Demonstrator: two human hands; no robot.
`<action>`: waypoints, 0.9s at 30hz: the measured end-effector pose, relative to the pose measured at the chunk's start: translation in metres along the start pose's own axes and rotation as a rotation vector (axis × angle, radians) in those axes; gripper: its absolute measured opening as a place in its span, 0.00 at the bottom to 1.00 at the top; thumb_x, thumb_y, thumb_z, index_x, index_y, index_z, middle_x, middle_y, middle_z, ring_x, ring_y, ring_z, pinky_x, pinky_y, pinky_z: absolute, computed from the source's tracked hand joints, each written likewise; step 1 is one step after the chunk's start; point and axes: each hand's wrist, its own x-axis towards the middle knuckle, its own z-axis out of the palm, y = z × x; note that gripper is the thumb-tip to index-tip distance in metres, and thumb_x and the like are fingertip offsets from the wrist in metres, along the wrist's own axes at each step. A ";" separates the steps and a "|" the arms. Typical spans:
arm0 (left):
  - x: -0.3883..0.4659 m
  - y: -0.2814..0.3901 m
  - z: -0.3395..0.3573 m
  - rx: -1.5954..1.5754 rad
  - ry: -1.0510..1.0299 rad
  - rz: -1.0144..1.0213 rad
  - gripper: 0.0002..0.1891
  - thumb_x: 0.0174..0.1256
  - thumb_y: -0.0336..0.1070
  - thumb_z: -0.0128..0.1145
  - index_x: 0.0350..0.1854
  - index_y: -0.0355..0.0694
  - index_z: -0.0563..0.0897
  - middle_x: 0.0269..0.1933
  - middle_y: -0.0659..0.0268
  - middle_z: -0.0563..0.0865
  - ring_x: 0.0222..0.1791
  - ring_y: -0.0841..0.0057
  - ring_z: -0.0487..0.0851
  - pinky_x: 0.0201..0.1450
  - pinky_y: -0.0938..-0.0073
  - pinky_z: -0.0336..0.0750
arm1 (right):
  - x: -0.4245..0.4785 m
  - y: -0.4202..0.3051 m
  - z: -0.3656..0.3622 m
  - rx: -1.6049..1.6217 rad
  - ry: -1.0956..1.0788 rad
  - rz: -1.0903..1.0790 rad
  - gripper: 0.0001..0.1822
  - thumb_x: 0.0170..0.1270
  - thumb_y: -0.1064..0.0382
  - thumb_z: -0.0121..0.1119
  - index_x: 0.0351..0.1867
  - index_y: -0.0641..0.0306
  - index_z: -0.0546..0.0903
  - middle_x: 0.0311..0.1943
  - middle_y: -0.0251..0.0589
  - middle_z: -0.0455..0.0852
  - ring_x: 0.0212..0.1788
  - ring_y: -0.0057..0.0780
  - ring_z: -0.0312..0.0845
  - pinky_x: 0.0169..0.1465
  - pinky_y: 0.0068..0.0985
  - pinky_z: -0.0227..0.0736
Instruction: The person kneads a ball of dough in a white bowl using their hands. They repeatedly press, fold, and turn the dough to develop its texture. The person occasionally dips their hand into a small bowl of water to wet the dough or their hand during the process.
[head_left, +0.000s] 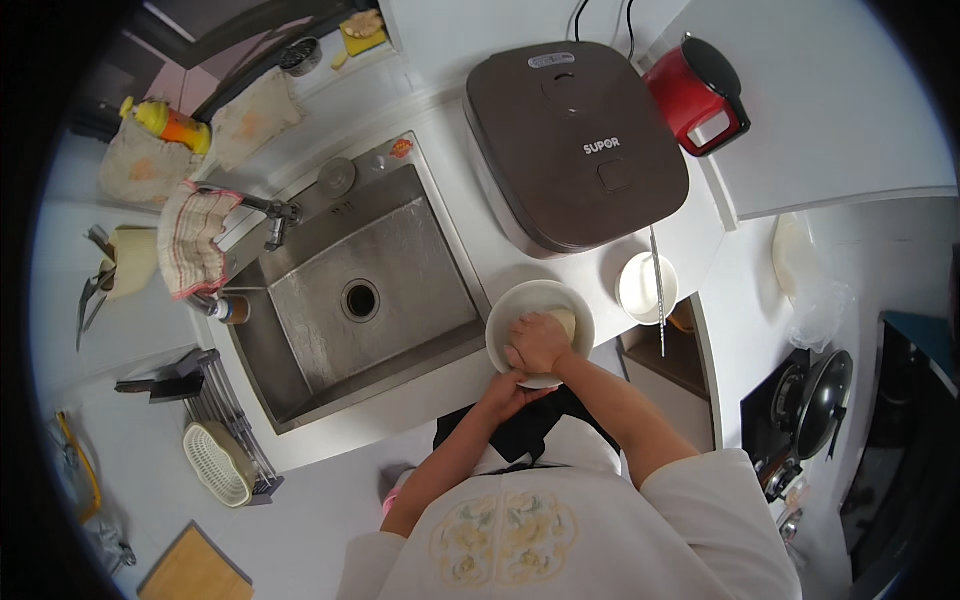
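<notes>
A white bowl (501, 315) stands at the counter's front edge, beside the sink. In it lies a lump of pale dough (566, 324), mostly covered by my right hand (538, 343), which presses down on it with curled fingers. My left hand (516, 395) grips the bowl's near rim, thumb at the edge and fingers underneath. To the right of the bowl is a smaller white bowl (643, 281), with a pair of chopsticks (658, 277) lying across it.
A brown Supor appliance (555, 150) and a red kettle (682, 86) stand behind the bowls. The steel sink (405, 255) with its faucet (277, 217) lies left. An open cabinet (667, 367) is below the counter; a lidded pan (823, 405) sits at far right.
</notes>
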 end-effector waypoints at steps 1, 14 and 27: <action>0.000 -0.002 -0.001 -0.021 0.017 -0.009 0.27 0.59 0.23 0.40 0.63 0.28 0.58 0.60 0.46 0.70 0.57 0.48 0.75 0.56 0.55 0.78 | 0.002 0.001 0.002 -0.005 0.028 -0.015 0.14 0.52 0.50 0.55 0.25 0.57 0.83 0.32 0.37 0.82 0.43 0.37 0.75 0.48 0.36 0.70; -0.008 -0.004 0.004 -0.015 0.028 -0.007 0.30 0.58 0.24 0.39 0.66 0.31 0.54 0.61 0.44 0.68 0.55 0.45 0.75 0.55 0.54 0.77 | 0.038 0.005 0.009 0.016 0.044 -0.002 0.17 0.58 0.52 0.49 0.31 0.60 0.84 0.37 0.37 0.86 0.45 0.34 0.78 0.54 0.33 0.68; -0.027 0.059 -0.007 0.750 0.281 -0.054 0.36 0.67 0.48 0.47 0.70 0.52 0.41 0.52 0.41 0.76 0.32 0.52 0.86 0.31 0.54 0.83 | 0.009 -0.025 -0.036 -0.161 -0.172 0.023 0.29 0.57 0.51 0.55 0.54 0.72 0.74 0.55 0.53 0.74 0.63 0.52 0.64 0.67 0.40 0.56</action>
